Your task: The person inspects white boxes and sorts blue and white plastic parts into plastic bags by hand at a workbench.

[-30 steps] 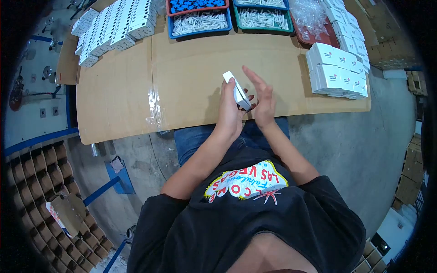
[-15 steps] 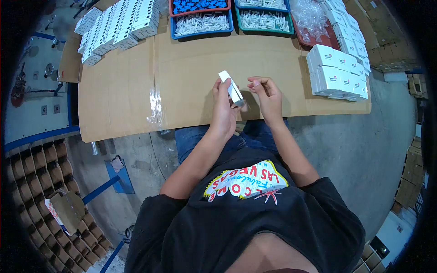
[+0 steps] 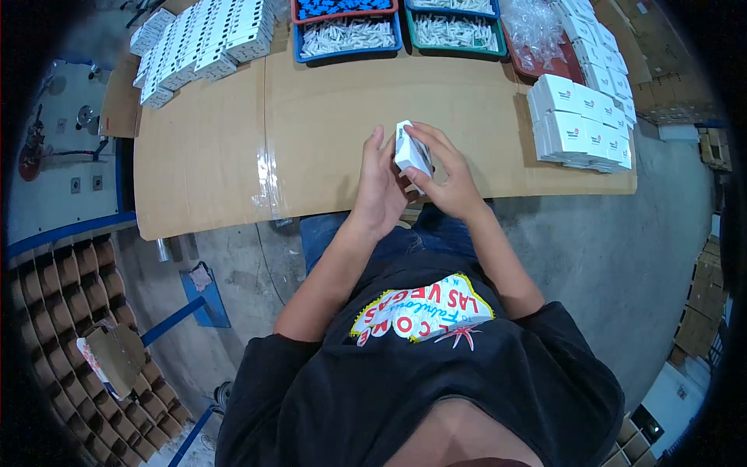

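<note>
A small white box (image 3: 412, 152) is held between both hands over the near edge of the cardboard-covered table (image 3: 327, 132). My left hand (image 3: 377, 187) supports it from the left, fingers spread upward behind it. My right hand (image 3: 443, 175) wraps around its right side, fingers curled over the top and front of the box. The box is tilted, its narrow end pointing away from me.
Stacked white boxes with a red logo (image 3: 580, 124) lie at the right. More white boxes (image 3: 202, 43) lie in rows at the far left. Blue, green and red trays (image 3: 350, 35) of small parts line the far edge. Cardboard dividers (image 3: 85, 342) stand on the floor, left.
My right hand has come in from beside the box and closed onto it. The box has turned from edge-on in my left hand to lying between both hands.
</note>
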A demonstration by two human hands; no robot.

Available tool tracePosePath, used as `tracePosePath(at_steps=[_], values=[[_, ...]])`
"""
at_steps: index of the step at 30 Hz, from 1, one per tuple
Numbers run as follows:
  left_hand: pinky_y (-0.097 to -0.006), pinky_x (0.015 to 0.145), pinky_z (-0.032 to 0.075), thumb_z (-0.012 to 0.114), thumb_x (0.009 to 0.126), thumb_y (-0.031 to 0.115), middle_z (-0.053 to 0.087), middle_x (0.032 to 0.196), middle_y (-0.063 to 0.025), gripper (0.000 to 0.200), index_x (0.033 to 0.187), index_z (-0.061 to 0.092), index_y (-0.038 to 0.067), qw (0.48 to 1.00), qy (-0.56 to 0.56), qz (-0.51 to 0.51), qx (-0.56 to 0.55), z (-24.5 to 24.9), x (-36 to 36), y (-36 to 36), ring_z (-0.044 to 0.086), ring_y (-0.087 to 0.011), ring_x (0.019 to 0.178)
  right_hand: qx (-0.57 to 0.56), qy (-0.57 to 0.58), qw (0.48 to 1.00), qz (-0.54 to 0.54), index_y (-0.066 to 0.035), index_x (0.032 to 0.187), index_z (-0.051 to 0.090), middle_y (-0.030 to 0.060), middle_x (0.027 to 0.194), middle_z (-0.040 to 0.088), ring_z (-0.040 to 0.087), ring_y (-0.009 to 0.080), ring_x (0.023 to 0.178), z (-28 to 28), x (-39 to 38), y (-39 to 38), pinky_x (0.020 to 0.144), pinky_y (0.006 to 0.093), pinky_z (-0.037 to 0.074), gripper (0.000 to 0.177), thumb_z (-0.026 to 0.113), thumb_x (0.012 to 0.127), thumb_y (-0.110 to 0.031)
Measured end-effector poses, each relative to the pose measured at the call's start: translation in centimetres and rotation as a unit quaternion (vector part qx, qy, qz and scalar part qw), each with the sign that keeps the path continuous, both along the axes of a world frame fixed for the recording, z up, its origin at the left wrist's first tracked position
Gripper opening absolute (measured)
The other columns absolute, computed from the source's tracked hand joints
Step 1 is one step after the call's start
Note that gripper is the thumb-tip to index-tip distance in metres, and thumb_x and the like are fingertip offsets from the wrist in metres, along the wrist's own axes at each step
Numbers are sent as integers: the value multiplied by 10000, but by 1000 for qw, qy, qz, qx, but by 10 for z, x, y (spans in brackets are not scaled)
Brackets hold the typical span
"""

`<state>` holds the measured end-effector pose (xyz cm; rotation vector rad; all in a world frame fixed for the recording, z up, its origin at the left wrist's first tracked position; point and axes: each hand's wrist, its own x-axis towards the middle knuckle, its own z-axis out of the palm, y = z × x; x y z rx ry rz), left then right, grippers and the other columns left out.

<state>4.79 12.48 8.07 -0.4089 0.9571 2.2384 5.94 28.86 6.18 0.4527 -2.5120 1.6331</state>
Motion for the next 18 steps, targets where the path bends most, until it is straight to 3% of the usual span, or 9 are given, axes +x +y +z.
tracePosePath(at_steps=[2,5,11,14,18], values=[[-397,954,486,449,1009,635,603,1238,-44,638,1443,484,168,999,-14,-26,22,-1,1,-2,598,-203,1132,-31,23,999,18,-60,1407,567,202,1430,532,557,365,1290,0,1,1,1081,424,446,576,723,875,-216],[-390,956,503,456,1017,639,610,1225,-46,599,1386,510,171,996,-18,-89,-18,-16,2,5,615,-198,1110,-42,40,998,9,-32,1359,577,212,1431,531,549,382,1304,-6,3,-2,1071,431,449,557,697,863,-255],[-378,966,495,485,1027,598,603,1223,-50,552,1361,513,160,998,-15,-38,-36,10,11,19,607,-184,1132,-36,99,994,-23,-6,1358,568,238,1397,557,563,394,1287,-11,-1,-4,1072,433,451,672,687,902,-486],[-374,968,485,499,1028,581,599,1219,-49,553,1362,512,141,998,21,-27,-53,9,11,22,600,-183,1135,-31,102,994,-20,-7,1411,543,254,1435,538,552,398,1313,-7,-1,-4,1093,436,437,726,663,931,-537],[-347,942,478,505,1030,571,595,1180,-31,567,1384,505,128,997,45,14,-58,6,11,25,593,-156,1087,-17,127,992,-4,7,1463,500,269,1493,489,519,412,1356,-9,-1,-7,1115,441,417,694,602,989,-490]])
